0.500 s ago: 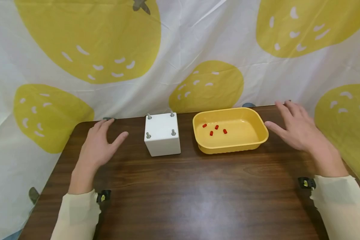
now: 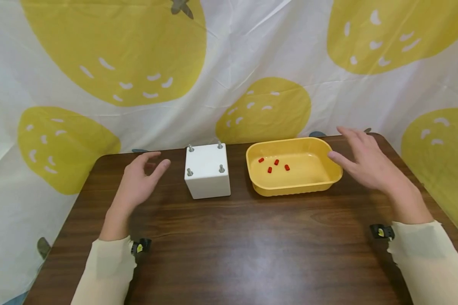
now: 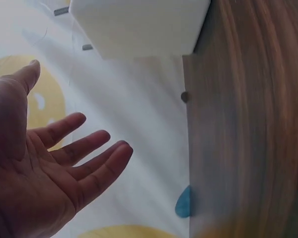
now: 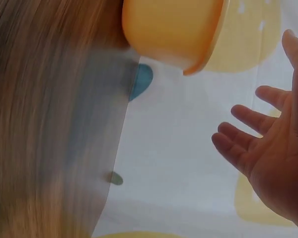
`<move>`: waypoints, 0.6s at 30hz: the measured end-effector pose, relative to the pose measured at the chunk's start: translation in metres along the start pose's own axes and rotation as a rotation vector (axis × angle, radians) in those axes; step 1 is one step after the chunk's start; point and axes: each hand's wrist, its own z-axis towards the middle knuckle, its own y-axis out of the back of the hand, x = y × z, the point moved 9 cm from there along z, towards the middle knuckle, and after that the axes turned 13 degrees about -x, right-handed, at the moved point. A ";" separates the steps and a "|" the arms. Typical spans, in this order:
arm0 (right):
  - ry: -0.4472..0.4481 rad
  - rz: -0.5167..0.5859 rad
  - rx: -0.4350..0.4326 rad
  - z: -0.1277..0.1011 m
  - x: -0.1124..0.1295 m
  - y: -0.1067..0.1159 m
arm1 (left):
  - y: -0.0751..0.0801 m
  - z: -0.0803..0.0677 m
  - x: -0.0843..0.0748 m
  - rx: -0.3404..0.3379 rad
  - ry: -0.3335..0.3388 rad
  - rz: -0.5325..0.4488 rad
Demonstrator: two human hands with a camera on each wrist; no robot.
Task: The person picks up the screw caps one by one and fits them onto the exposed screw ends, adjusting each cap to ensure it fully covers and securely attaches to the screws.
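One yellow tray [image 2: 311,167] (rounded corners).

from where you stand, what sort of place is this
Probably a tabletop workspace, perhaps screened off: a dark wood-grain table stands before a fabric backdrop with a yellow print, and on it a white block with metal studs sits beside a yellow tray holding small red pieces.
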 end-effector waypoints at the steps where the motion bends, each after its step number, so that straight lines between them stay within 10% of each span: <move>1: -0.003 0.008 0.005 0.001 0.002 -0.001 | -0.002 0.001 0.000 0.003 0.010 -0.017; 18: 0.037 0.126 0.017 0.015 0.034 -0.030 | -0.040 0.009 0.007 0.050 0.185 -0.354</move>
